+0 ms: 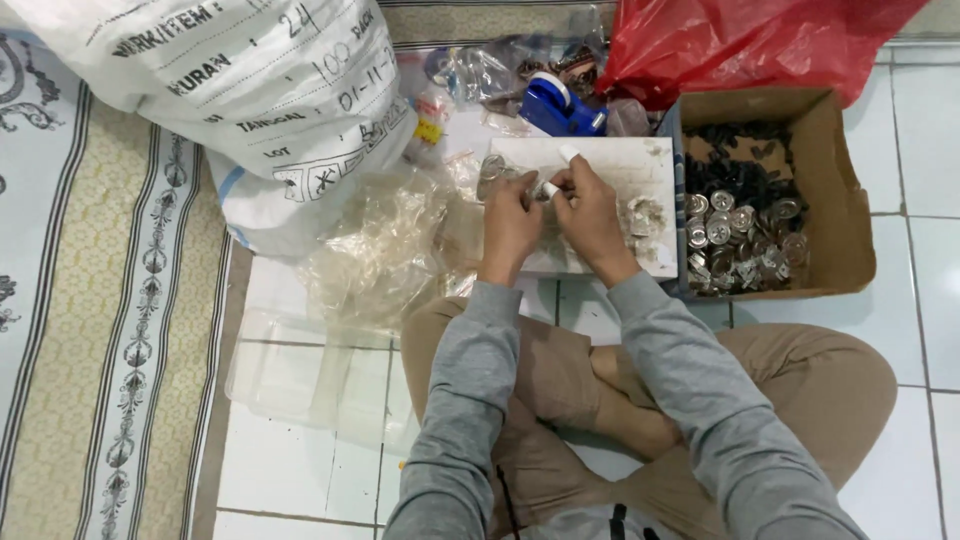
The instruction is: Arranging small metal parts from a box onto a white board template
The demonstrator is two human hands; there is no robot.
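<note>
Grey sleeves (470, 400) and crossed legs in tan trousers (800, 390) fill the near edge; person sits on white floor tiles (930, 300).

Far left: big white sack (230, 80) with handwriting on it, slumped over a patterned mat (110, 330) that runs down the left side. Far right: crumpled red plastic bag (740, 40).

Right of the hands: open cardboard box (840, 190), small black parts heaped at its far end, shiny round metal pieces (740, 235) at its near end.

Left of the hands: loose pile of clear plastic bags (375, 250); nearer, a clear flat tray (300, 370) on the tiles.

Middle: white board (640, 165) used as a work surface, with a few metal pieces lying on its right part. Beyond it, a blue tape dispenser (555, 105).

Hands together above the board, fingertips meeting. Left hand (510, 225) and right hand (590, 215) both pinch a small white piece (549, 189) between them; cannot tell what it is. Right index finger raised, its tip wrapped in white.
</note>
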